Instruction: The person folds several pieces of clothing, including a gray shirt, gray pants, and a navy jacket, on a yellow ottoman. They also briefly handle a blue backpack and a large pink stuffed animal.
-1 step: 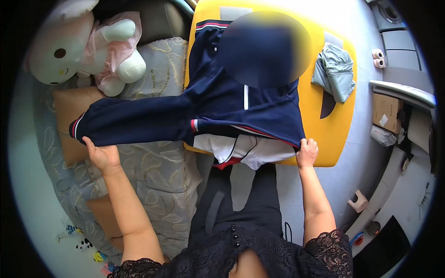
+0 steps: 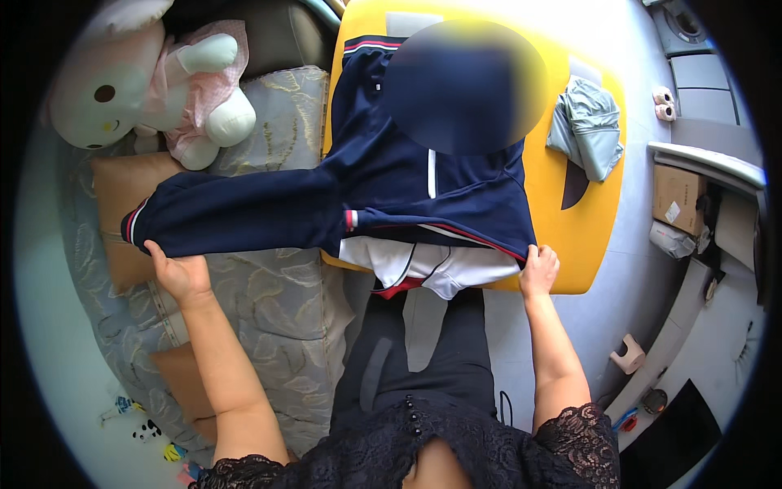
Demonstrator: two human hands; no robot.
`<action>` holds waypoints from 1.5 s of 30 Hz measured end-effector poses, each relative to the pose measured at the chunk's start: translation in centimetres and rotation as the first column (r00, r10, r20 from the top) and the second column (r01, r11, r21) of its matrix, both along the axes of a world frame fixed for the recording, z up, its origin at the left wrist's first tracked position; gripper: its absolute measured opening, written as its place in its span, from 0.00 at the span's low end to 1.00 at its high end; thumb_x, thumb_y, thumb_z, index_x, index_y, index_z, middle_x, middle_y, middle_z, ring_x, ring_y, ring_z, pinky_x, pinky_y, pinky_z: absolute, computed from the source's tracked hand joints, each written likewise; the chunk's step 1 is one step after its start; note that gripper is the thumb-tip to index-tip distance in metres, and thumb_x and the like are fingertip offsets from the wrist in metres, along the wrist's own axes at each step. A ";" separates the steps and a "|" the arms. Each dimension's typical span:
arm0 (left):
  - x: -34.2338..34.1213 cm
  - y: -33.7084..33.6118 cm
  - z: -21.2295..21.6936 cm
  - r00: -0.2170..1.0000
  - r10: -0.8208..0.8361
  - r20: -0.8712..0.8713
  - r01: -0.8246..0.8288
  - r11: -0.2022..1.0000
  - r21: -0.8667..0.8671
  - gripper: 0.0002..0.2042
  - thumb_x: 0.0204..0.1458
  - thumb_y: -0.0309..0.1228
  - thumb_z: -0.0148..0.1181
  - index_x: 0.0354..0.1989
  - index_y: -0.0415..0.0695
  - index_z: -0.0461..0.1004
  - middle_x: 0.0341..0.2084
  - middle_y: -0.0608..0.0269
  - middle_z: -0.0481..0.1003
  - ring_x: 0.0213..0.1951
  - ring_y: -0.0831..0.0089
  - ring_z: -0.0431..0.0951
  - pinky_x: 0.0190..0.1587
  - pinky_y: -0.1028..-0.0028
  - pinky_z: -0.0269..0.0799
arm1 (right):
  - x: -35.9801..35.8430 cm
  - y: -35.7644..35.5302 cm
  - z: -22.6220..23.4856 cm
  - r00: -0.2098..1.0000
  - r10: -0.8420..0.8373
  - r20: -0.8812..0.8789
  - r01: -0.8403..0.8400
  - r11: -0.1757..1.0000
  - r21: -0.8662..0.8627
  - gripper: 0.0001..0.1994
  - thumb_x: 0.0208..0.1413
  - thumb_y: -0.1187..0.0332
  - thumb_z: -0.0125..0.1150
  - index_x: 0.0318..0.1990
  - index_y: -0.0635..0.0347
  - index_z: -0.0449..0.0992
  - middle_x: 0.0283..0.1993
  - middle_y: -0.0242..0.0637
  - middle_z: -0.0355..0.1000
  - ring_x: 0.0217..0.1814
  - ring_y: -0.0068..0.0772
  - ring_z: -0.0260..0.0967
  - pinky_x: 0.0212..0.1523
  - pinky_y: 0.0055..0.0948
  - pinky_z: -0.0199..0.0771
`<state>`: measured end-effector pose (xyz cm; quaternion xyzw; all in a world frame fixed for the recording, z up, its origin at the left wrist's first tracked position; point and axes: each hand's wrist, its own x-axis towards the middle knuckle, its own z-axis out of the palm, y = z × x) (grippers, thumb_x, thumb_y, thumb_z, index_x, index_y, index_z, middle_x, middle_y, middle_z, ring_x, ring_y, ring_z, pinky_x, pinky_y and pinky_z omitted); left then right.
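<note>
A navy jacket (image 2: 375, 183) with red and white striped bands lies spread over a yellow table (image 2: 582, 253). One sleeve (image 2: 248, 212) stretches left past the table edge, above the sofa. Near its striped cuff, my left hand (image 2: 186, 279) grips the underside; the thumb shows, while the fingers are hidden behind the cloth. My right hand (image 2: 539, 270) pinches the jacket's near right corner. Between the hands, white cloth (image 2: 444, 269) with black and red trim shows beneath the jacket's near edge and hangs slightly over the table. A blurred oval hides the jacket's far part.
A folded grey-green garment (image 2: 586, 126) rests on the table's right side. To the left, a patterned sofa (image 2: 285, 318) holds brown cushions (image 2: 122, 187) and a large plush toy (image 2: 175, 90). A cardboard box (image 2: 678, 197) and a small stool (image 2: 629, 354) stand at right.
The small red and white striped patch at the jacket's near edge has shifted slightly right. Both hands keep their places.
</note>
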<state>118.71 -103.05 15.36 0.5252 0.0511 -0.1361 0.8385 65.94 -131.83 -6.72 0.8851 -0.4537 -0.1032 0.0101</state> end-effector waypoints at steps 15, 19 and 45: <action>-0.1 0.1 0.4 0.999 0.036 0.015 -0.036 0.999 0.027 0.28 0.61 0.45 0.46 0.63 0.39 0.56 0.63 0.55 0.58 0.64 0.59 0.56 0.68 0.56 0.45 | 30.0 9.8 2.2 0.687 -0.073 0.723 -0.300 0.878 0.373 0.09 0.43 0.73 0.55 0.35 0.55 0.71 0.28 0.40 0.65 0.34 0.41 0.69 0.34 0.38 0.68; 0.0 1.2 0.1 0.998 0.060 0.013 -0.061 0.998 0.026 0.28 0.61 0.45 0.46 0.63 0.38 0.56 0.63 0.54 0.58 0.64 0.58 0.57 0.67 0.56 0.46 | 30.7 14.0 6.5 0.647 0.061 0.760 -0.432 0.851 0.299 0.22 0.36 0.75 0.60 0.46 0.54 0.71 0.33 0.40 0.66 0.39 0.44 0.67 0.41 0.39 0.68; -24.9 -1.1 -25.9 0.806 0.209 -0.554 0.435 0.425 0.794 0.32 0.46 0.40 0.67 0.56 0.35 0.62 0.57 0.46 0.62 0.59 0.54 0.60 0.63 0.53 0.48 | -0.6 9.6 -6.6 -0.132 -0.917 -0.376 0.089 -0.388 0.917 0.29 0.46 0.59 0.69 0.55 0.51 0.65 0.51 0.31 0.68 0.52 0.35 0.64 0.55 0.53 0.57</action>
